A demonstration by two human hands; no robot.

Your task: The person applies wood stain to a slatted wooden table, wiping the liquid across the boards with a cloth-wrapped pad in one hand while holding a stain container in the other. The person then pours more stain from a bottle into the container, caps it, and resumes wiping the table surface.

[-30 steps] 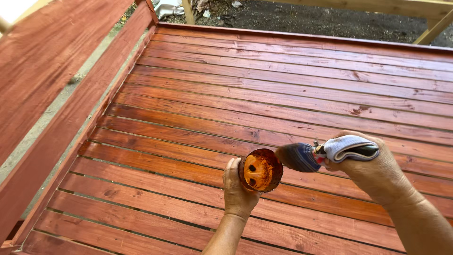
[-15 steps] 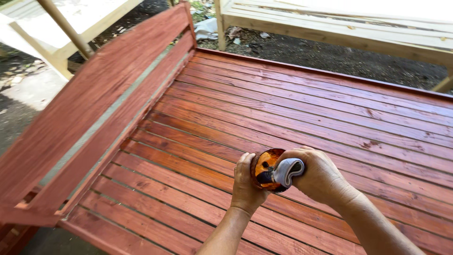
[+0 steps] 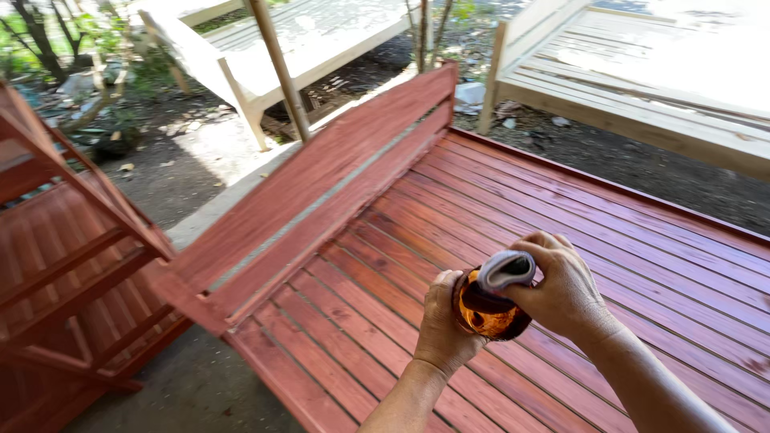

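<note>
The left hand [image 3: 443,325] has its grip closed around a small cup [image 3: 488,314] of orange-brown stain, held above the near slats of the red slatted bed [image 3: 497,200]. The right hand [image 3: 561,289] pinches a grey cloth [image 3: 507,269], pressing it into the cup. This looks like the loading step; wiping the slats calls for lifting the cloth without drips.

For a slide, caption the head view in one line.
Left hand holds a small orange-stained container while right hand dips a cloth into it above red-stained slats.
</note>
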